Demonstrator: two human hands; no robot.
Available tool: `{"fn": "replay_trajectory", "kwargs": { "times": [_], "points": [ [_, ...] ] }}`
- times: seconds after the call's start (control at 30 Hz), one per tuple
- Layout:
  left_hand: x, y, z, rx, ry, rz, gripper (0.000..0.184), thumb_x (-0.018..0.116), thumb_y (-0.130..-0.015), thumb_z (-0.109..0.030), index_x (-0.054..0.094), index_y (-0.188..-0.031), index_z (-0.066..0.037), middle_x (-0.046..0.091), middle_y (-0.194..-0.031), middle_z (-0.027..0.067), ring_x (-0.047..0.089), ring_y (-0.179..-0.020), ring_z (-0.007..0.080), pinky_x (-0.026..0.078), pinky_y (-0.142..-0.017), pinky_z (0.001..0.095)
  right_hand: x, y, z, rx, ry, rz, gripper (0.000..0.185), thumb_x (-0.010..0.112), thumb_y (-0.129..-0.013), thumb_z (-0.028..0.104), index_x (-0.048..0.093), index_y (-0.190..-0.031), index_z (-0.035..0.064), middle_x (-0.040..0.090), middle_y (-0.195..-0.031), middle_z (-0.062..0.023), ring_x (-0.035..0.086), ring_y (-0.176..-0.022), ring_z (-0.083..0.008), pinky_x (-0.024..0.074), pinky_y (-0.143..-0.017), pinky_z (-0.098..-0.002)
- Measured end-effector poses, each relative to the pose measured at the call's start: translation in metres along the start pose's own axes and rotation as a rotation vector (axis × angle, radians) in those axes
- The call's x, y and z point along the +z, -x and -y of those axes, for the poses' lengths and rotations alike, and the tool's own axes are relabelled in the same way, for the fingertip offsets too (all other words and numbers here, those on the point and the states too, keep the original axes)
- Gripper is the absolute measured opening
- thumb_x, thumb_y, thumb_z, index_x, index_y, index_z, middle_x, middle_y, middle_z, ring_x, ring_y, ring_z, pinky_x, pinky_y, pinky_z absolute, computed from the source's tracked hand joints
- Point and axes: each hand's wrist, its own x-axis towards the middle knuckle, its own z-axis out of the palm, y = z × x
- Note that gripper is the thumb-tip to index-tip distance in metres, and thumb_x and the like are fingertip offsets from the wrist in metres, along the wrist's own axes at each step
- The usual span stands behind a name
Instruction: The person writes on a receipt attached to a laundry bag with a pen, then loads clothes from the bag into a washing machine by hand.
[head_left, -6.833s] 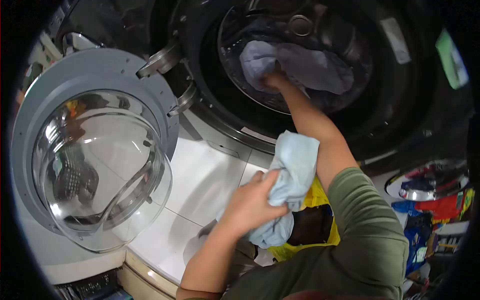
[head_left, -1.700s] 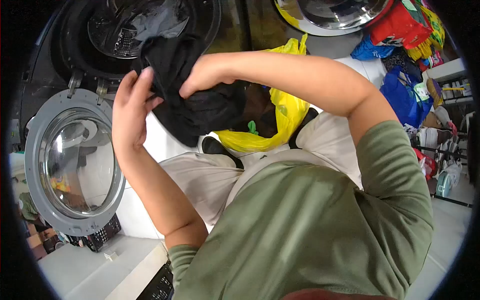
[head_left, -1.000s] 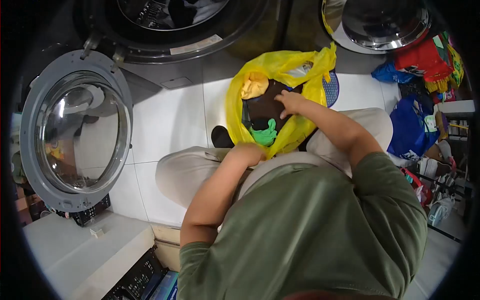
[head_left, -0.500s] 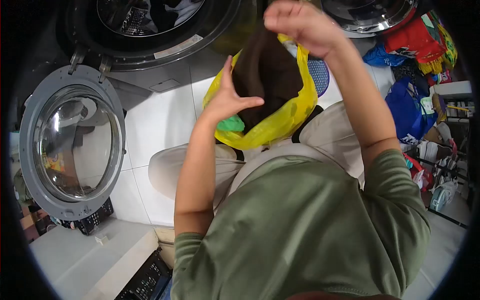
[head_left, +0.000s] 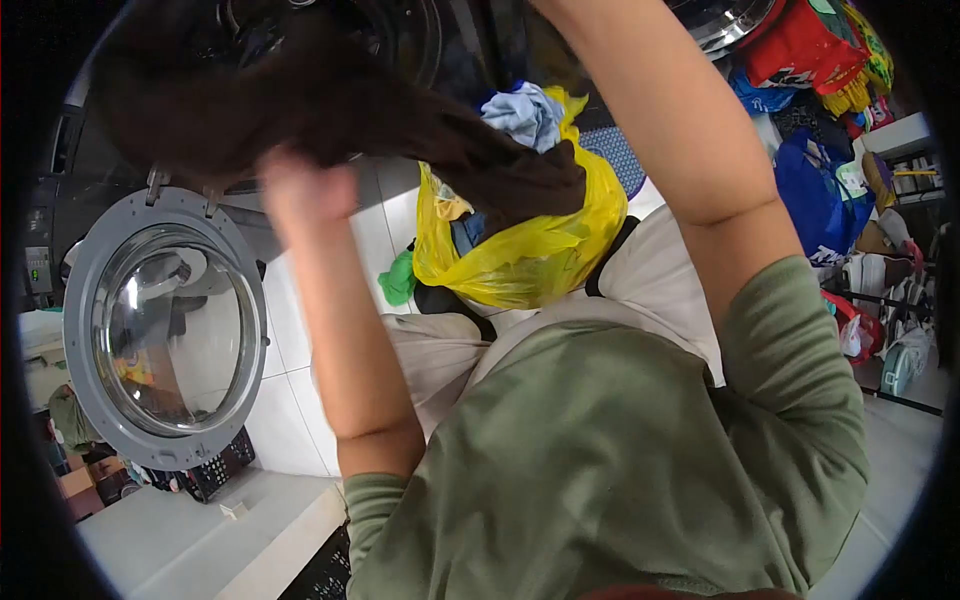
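Note:
My left hand (head_left: 310, 198), blurred by motion, is at the lower edge of a dark brown cloth (head_left: 390, 115) and appears closed on it. The cloth stretches from the yellow plastic bag (head_left: 540, 255) up and left, in front of the washing machine's opening. Its right end still lies in the bag's mouth. Light blue cloth (head_left: 525, 115) pokes out of the bag at the back, and other clothes show at its left side. My right hand is beyond the top edge; only the right forearm (head_left: 680, 110) shows. A green bundle (head_left: 397, 278) lies on the floor beside the bag.
The round washer door (head_left: 85, 350) stands open at the left. A blue perforated piece (head_left: 615, 155) lies behind the bag. At the right are a red bag (head_left: 800, 50), a blue bag (head_left: 815, 200) and a rack with shoes (head_left: 905, 340). My knees flank the yellow bag.
The dark brown cloth has been drawn out of the bag, up and left. My left hand has gone up and left with it; my right hand has left the view at the top.

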Motion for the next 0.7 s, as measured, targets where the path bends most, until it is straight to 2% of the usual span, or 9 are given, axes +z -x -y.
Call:
{"fn": "replay_trajectory", "kwargs": {
  "times": [0.07,0.13,0.23,0.27,0.3,0.47,0.53,0.63,0.7],
  "points": [
    [-0.022,-0.011,-0.063,0.009,0.34,0.426,0.042,0.043,-0.095,-0.025,0.051,-0.13,-0.002,0.052,-0.133,0.018,0.049,-0.124,0.0334,0.035,-0.109,0.0532,0.015,0.048,-0.023,-0.003,0.271,0.121,0.06,0.078,-0.077,0.024,0.051,-0.122,-0.0039,0.068,-0.096,-0.0102,0.065,-0.091,-0.0202,0.0507,-0.078,-0.0301],
    [-0.039,-0.015,-0.126,0.01,0.395,0.727,0.043,0.041,-0.096,-0.024,0.05,-0.13,0.001,0.052,-0.132,0.0222,0.048,-0.124,0.036,0.035,-0.109,0.0555,0.046,0.081,0.0,0.954,0.264,0.66,0.109,0.086,-0.065,0.038,0.023,-0.145,-0.0031,0.064,-0.115,-0.0182,0.057,-0.117,-0.0301,0.0447,-0.098,-0.0389],
    [-0.068,-0.01,-0.207,0.019,0.163,0.696,0.045,0.046,-0.094,-0.025,0.05,-0.127,0.006,0.052,-0.129,0.0255,0.048,-0.123,0.0391,0.03,-0.111,0.058,0.113,0.192,-0.055,0.921,0.383,0.762,0.078,0.079,-0.07,0.033,0.044,-0.136,0.0132,0.064,-0.112,-0.0187,0.059,-0.111,-0.0348,0.0454,-0.096,-0.0373],
    [-0.059,-0.002,-0.205,0.253,-0.017,0.254,0.045,0.046,-0.094,-0.024,0.05,-0.129,0.004,0.052,-0.131,0.0221,0.048,-0.123,0.0362,0.031,-0.111,0.0558,0.113,0.182,-0.042,1.127,0.372,0.713,0.056,0.075,-0.072,0.024,0.057,-0.124,0.0158,0.066,-0.104,-0.0184,0.061,-0.104,-0.0356,0.0477,-0.09,-0.0407],
    [-0.052,0.006,-0.201,0.473,-0.197,-0.2,0.045,0.046,-0.094,-0.024,0.049,-0.13,0.002,0.051,-0.134,0.0187,0.049,-0.124,0.0332,0.033,-0.11,0.0535,0.103,0.185,-0.047,1.057,0.401,0.656,0.048,0.074,-0.073,0.02,0.06,-0.118,0.0122,0.067,-0.102,-0.0187,0.062,-0.102,-0.0358,0.0481,-0.088,-0.0418],
    [-0.179,-0.014,-0.219,0.37,-0.736,-0.304,0.063,0.062,-0.089,-0.041,0.051,-0.131,0.004,0.055,-0.131,0.0185,0.051,-0.12,0.0304,0.038,-0.104,0.0413,0.059,0.077,-0.066,0.563,0.511,0.177,0.041,0.07,-0.077,0.012,0.063,-0.115,0.0014,0.064,-0.115,-0.02,0.061,-0.107,-0.0322,0.0475,-0.092,-0.0385],
    [-0.165,0.003,-0.182,0.134,-1.481,-0.654,0.086,0.072,-0.075,-0.057,0.057,-0.113,0.019,0.061,-0.121,0.0188,0.055,-0.111,0.0249,0.038,-0.1,0.037,0.067,-0.005,-0.109,0.298,0.611,-0.139,0.045,0.068,-0.082,0.028,0.062,-0.121,0.0055,0.063,-0.118,-0.0201,0.061,-0.109,-0.0309,0.0464,-0.095,-0.0351],
    [-0.168,0.02,-0.107,0.263,-0.363,0.112,0.11,0.064,-0.062,-0.079,0.024,-0.149,-0.024,0.029,-0.152,0.0087,0.035,-0.133,0.0338,0.033,-0.105,0.0573,0.082,-0.067,0.001,0.008,0.114,-0.123,0.03,0.052,-0.081,0.003,0.063,-0.108,-0.0035,0.065,-0.105,-0.0266,0.063,-0.1,-0.0355,0.0484,-0.086,-0.0386],
    [-0.171,0.02,-0.058,0.364,-0.285,0.326,0.099,0.064,-0.069,-0.066,0.029,-0.146,-0.016,0.034,-0.148,0.01,0.036,-0.133,0.0313,0.031,-0.11,0.0507,0.104,-0.075,0.01,-0.018,0.045,-0.233,0.027,0.057,-0.083,0.009,0.064,-0.107,-0.0015,0.066,-0.104,-0.0224,0.063,-0.097,-0.0325,0.0484,-0.085,-0.0379]
  ]
}}
